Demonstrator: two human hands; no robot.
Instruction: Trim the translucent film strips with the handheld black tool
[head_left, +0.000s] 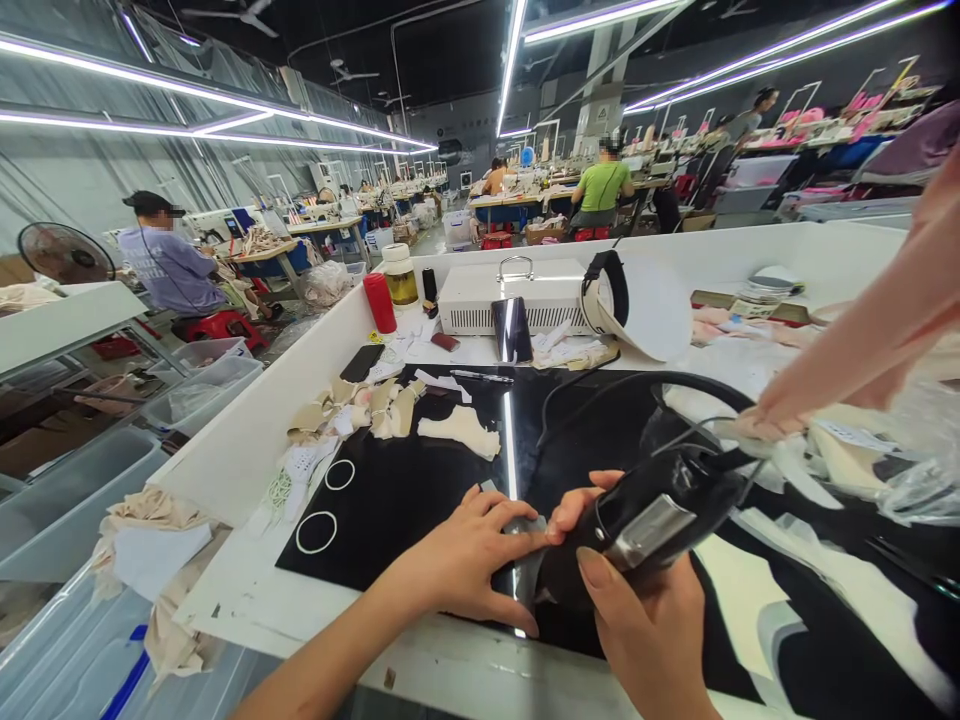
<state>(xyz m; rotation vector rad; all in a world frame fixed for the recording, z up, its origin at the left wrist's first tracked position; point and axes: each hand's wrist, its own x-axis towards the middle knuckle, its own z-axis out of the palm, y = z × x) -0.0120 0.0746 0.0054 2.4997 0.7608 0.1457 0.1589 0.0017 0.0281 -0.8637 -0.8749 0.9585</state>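
Note:
My right hand (pixel 649 610) is wrapped round a black handheld tool (pixel 660 510) with a silver plate on its side and a cable at its rear. Just left of the tool, my left hand (pixel 480 555) lies on the black mat (pixel 420 500), fingers spread over a small grey piece (pixel 525 570). Its fingertips come close to the tool's front end; whether they press the grey piece is unclear. A cream fabric piece (pixel 461 430) rests beyond my left hand. Pale cut pieces (pixel 742 590) lie to the right of the tool.
Another person's arm (pixel 847 340) reaches in from the right, its hand near the tool's cable. Behind the mat stand a white box (pixel 472 300), a phone (pixel 512 330), a red cylinder (pixel 379 303) and a jar (pixel 400 275). Fabric scraps (pixel 390 405) lie at the left.

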